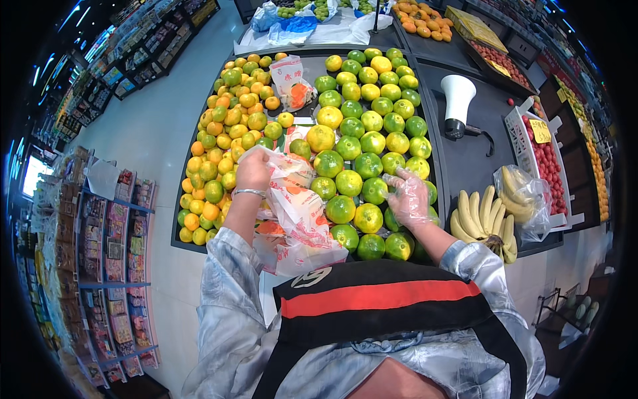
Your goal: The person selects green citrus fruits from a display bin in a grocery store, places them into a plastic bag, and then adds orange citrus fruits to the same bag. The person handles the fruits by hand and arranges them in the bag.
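Note:
My left hand (253, 173), with a bracelet at the wrist, grips the upper edge of a white plastic bag (299, 207) printed with red writing and oranges. The bag hangs crumpled over the front of the fruit stand; its contents, if any, cannot be made out. In a clear disposable glove, my right hand (409, 197) rests with fingers apart on the rows of large green-yellow citrus fruits (368, 164). One green fruit (374, 191) lies by its thumb, and the palm hides others. Smaller yellow-orange mandarins (232, 117) are heaped beyond my left hand.
Another printed bag (291, 82) stands between the two fruit piles. To the right are a white megaphone (457, 102), bananas (482, 217), bagged bananas (521, 194) and a white crate (516, 127) of red fruit. Shelves of packaged goods (117, 259) stand left across the aisle.

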The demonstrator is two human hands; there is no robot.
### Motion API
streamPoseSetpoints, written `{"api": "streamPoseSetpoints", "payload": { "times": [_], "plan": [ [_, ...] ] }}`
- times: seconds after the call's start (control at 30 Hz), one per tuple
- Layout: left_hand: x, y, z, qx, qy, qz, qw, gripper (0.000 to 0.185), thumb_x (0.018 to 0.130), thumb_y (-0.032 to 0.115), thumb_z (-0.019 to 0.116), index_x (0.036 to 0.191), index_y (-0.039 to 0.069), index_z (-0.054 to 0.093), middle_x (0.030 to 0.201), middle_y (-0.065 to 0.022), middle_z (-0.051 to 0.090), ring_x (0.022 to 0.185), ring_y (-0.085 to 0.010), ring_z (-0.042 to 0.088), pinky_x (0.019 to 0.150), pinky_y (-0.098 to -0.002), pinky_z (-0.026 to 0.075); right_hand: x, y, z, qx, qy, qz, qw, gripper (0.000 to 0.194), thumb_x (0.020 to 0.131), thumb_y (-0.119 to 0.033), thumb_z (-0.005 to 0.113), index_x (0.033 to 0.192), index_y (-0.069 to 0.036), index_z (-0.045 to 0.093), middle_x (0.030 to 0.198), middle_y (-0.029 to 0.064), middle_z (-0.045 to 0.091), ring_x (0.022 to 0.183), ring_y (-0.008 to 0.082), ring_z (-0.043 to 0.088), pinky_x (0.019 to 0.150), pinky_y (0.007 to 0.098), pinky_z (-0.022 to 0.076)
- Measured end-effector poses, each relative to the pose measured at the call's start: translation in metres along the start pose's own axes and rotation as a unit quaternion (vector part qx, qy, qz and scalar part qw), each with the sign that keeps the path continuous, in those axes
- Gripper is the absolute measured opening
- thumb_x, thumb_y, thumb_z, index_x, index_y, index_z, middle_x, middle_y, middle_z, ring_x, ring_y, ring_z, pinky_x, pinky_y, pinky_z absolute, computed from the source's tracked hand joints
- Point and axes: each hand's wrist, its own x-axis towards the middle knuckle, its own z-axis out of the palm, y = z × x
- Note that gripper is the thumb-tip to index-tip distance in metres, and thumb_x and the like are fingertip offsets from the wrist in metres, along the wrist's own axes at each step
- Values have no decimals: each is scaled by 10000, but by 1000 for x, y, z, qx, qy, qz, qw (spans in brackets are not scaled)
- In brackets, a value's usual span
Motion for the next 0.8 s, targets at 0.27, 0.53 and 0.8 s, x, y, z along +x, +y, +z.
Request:
{"api": "streamPoseSetpoints", "payload": {
  "times": [0.27,0.53,0.8],
  "plan": [
    [3,16,-12,22,-240,-36,970,334,766,317,889,1015,122,781,957,-147,755,940,-353,729,841,-481,571,-3,-4,0,-22,25,-14,999,376,755,-175,844,1124,-156,774,1289,171,694,1220,416,634,1009,542,495],
    [12,35,22,177,-282,57,941,763,682,356,926,1307,47,618,1255,-222,686,1229,-363,643,1042,-451,523,1,-5,-3,-19,-8,12,1000,363,770,-200,848,1125,-156,787,1294,176,697,1241,411,632,1017,539,502],
    [15,47,16,164,-237,12,957,738,613,321,928,1208,16,616,1284,-213,662,1226,-346,647,1048,-428,535,0,-6,-4,-32,-16,26,999,362,793,-234,834,1147,-169,798,1324,169,696,1287,395,614,1059,530,479]
  ]
}}
